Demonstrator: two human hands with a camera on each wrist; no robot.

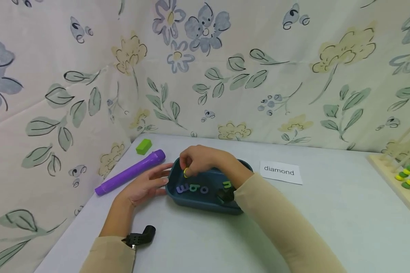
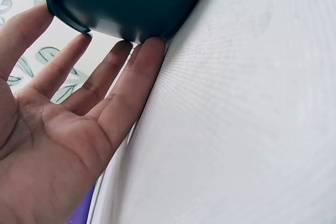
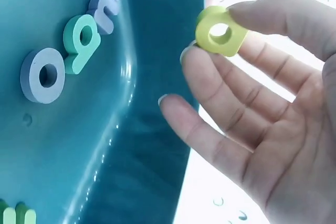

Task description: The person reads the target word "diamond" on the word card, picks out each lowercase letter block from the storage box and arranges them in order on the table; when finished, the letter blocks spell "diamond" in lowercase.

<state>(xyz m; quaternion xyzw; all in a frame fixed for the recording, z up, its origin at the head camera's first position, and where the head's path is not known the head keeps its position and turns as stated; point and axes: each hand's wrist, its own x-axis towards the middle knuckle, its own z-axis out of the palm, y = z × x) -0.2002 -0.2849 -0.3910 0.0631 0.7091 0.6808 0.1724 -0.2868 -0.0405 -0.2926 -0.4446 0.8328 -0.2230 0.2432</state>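
Between thumb and index finger my right hand (image 1: 201,159) pinches a small yellow letter (image 3: 231,49), shaped like an a, over the left end of a dark teal tray (image 1: 205,206). My left hand (image 1: 147,186) touches the tray's left end with extended fingertips; the left wrist view shows these fingers (image 2: 128,85) against its outer wall. Inside the tray lie a purple m (image 3: 98,18), a green letter like a q or p (image 3: 75,65) and a purple o (image 3: 32,80) in a row. Farther right is a green n (image 1: 227,184), partly hidden by the right wrist's camera.
A white card (image 1: 281,172) printed "diamond" lies right of the tray. Behind my left hand are a purple stick (image 1: 130,173) and a green block (image 1: 144,146). A wooden bead frame (image 1: 396,182) stands at the right edge. Floral cloth (image 1: 225,94) hangs behind the table.
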